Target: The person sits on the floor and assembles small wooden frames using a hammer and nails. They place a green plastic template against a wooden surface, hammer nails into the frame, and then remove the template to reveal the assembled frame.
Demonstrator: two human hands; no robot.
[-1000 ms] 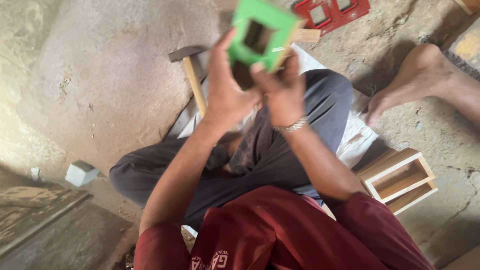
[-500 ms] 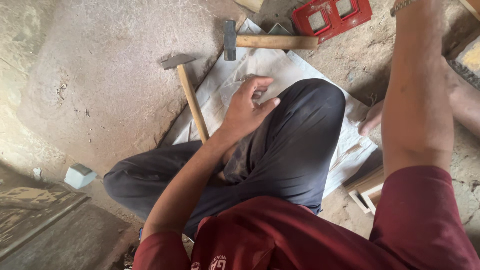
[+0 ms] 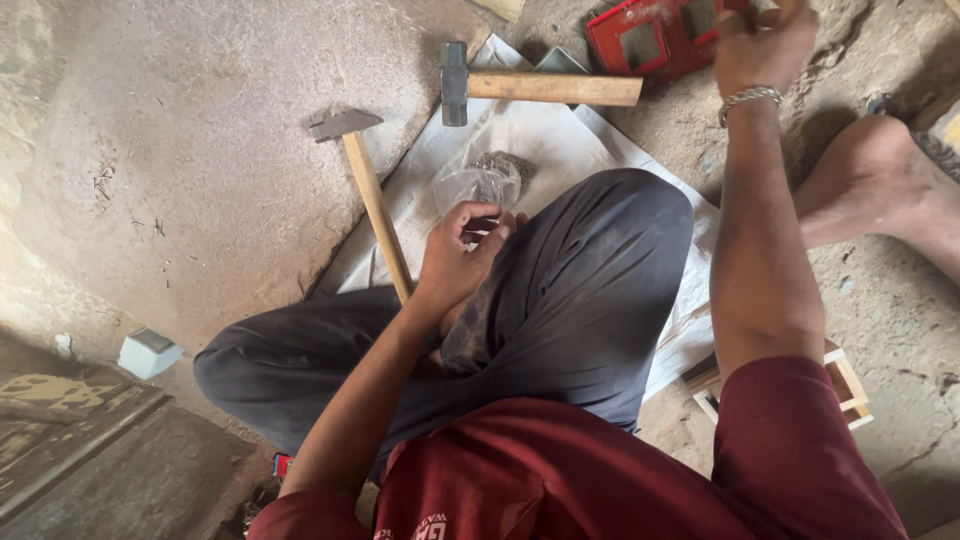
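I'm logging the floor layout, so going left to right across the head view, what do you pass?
Small pale block → thin-headed hammer → left hand → heavy hammer → red frame → right hand → bare foot.

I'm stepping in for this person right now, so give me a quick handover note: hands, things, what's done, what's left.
Left hand: curled at the knee, beside the clear plastic bag; whether it grips anything is unclear.
Right hand: stretched out, on the red frame.
Two hammers lie untouched on the white sheet.
Wooden frame sits by the right elbow.
Done, left: the view does not show.
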